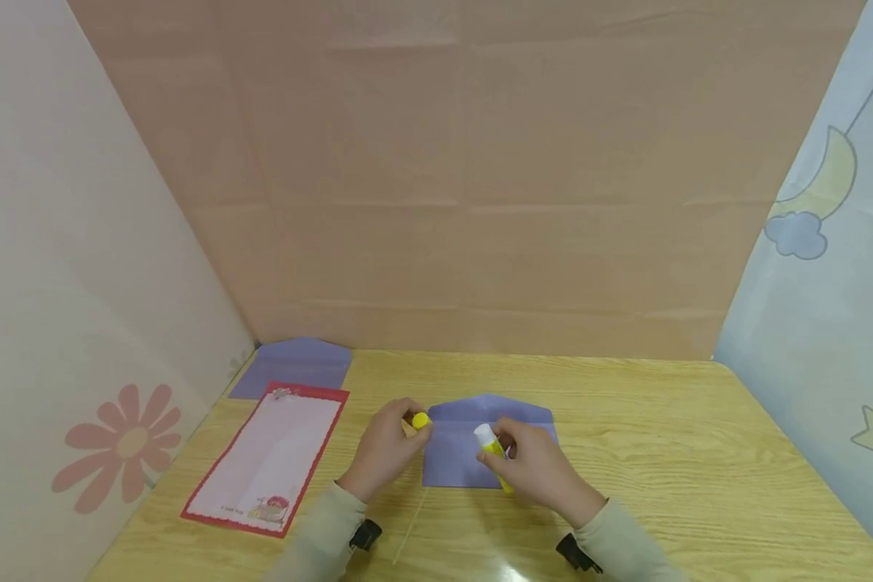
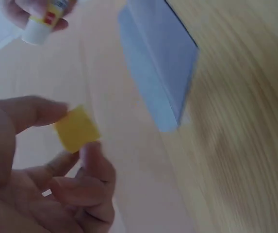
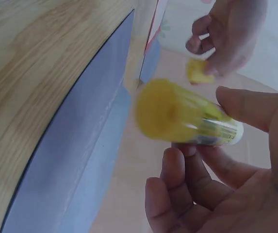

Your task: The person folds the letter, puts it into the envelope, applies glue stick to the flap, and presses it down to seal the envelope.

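A yellow cap point(image 2: 77, 128) is pinched between the thumb and fingertips of my left hand point(image 1: 385, 449), just left of the purple envelope. My right hand point(image 1: 541, 465) grips a glue stick point(image 3: 187, 116) with a yellow body and a white top end, held over the envelope's right half. The cap and the glue stick are apart. Beneath the hands, the purple envelope point(image 1: 454, 457) lies on the table, its flap unfolded toward the far side. Part of its right side is hidden by my right hand.
To the left lies a pink sheet of letter paper point(image 1: 272, 453) with a red border. Its top edge overlaps a second purple envelope point(image 1: 291, 368) near the back left corner of the wooden table point(image 1: 662, 469). A brown paper backdrop point(image 1: 458, 178) stands behind.
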`<state>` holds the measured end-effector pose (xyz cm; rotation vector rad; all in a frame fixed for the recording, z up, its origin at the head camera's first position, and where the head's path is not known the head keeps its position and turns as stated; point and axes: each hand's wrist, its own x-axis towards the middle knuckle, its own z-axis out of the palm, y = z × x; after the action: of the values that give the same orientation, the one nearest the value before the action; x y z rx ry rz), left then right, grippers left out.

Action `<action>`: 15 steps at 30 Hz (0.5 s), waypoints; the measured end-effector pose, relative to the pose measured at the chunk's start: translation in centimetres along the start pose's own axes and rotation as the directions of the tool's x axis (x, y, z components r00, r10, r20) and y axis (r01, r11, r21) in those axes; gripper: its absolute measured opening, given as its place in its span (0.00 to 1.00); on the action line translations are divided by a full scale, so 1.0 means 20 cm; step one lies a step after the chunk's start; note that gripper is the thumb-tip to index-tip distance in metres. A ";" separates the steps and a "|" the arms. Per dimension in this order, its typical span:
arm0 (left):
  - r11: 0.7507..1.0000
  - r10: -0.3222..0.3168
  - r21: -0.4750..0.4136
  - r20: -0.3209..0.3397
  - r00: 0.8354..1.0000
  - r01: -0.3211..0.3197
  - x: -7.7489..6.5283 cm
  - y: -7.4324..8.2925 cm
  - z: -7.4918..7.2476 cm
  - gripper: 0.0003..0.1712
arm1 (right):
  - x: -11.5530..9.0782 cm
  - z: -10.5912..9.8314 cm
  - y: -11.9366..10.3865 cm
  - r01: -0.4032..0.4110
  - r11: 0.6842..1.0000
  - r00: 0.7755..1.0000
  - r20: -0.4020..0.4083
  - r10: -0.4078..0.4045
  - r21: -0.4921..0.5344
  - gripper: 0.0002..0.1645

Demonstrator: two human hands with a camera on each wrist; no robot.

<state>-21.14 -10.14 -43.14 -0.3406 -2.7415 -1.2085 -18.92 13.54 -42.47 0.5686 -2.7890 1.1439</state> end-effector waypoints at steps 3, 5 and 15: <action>0.983 -0.025 0.180 0.017 1.000 0.022 -0.01 -0.04 -0.03 0.13 | 0.01 0.00 0.02 0.002 1.000 1.000 -0.002 -0.002 -0.015 0.09; 0.968 -0.041 0.250 0.037 0.998 0.031 -0.01 -0.06 -0.04 0.14 | 0.01 0.00 0.03 -0.007 1.000 1.000 -0.007 0.007 -0.015 0.10; 0.916 -0.069 0.399 0.089 0.994 0.028 -0.02 -0.13 -0.02 0.11 | 0.03 0.01 0.05 -0.143 0.987 0.988 -0.046 0.146 0.070 0.22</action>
<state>-21.34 -12.30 -44.83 -0.2934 -3.0064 -0.6252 -19.78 13.95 -43.09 0.3413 -2.7969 1.2631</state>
